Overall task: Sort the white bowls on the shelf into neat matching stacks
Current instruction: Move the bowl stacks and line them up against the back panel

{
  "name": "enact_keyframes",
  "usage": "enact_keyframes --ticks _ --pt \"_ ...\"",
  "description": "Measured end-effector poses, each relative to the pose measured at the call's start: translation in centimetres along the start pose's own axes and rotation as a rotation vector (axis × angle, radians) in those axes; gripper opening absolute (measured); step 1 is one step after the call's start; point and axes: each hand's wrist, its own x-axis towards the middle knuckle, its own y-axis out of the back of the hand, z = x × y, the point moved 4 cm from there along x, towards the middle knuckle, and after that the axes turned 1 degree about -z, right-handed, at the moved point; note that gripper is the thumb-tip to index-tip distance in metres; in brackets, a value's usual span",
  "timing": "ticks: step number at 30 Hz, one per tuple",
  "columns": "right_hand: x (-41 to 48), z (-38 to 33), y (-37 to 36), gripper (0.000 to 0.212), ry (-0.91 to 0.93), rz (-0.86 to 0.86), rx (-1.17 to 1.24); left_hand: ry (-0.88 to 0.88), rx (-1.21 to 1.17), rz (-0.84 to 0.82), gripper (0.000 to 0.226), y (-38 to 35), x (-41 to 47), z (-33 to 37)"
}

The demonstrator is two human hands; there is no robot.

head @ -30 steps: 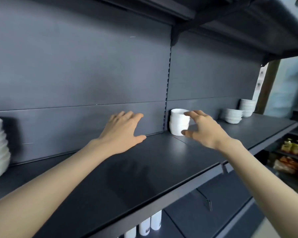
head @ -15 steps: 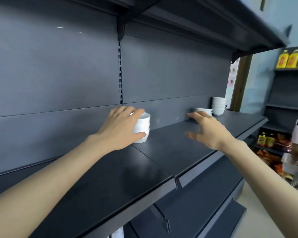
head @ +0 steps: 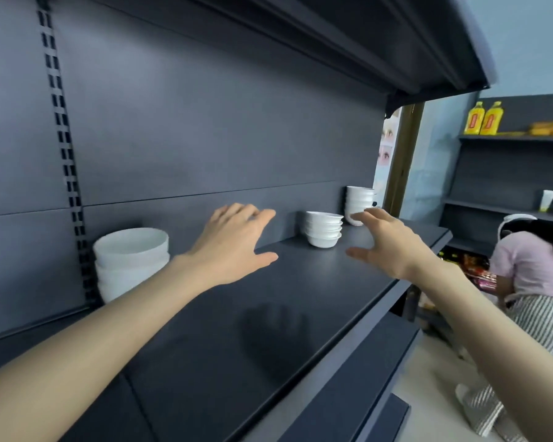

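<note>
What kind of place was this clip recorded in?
Probably a small shop: dark retail shelving with a slotted upright, stacked white bowls, and yellow bottles on a farther shelf.

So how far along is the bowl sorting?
Looks done: three neat stacks on the shelf: near stack, middle stack, far stack. In hand: nothing; left hand and right hand open over the shelf. Left: possibly merging matching stacks; sizes hard to compare.

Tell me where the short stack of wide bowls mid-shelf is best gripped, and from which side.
Grip the bottom bowl of the short stack low on its flanks, left hand and right hand coming from the front. The bowls nest upright with flared rims, so lifting the lowest should carry all; the back wall blocks the rear. Both hands hover open, short of it.
</note>
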Motion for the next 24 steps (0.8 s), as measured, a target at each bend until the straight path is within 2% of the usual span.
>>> enact_keyframes --ticks 7,14,24 --pt "8.0 12.5 -2.4 0.068 -0.022 -0.004 0.002 -0.037 0.005 0.002 0.063 -7.3 11.4 5.1" --pt "17.1 24.3 -5.3 0.069 0.095 -0.057 0.028 0.116 0.007 -0.036 0.064 -15.3 21.2 10.2" --pt "28.9 35.6 -7.3 0.067 0.24 -0.045 0.125 0.233 0.099 0.001 0.066 -20.7 33.9 15.2"
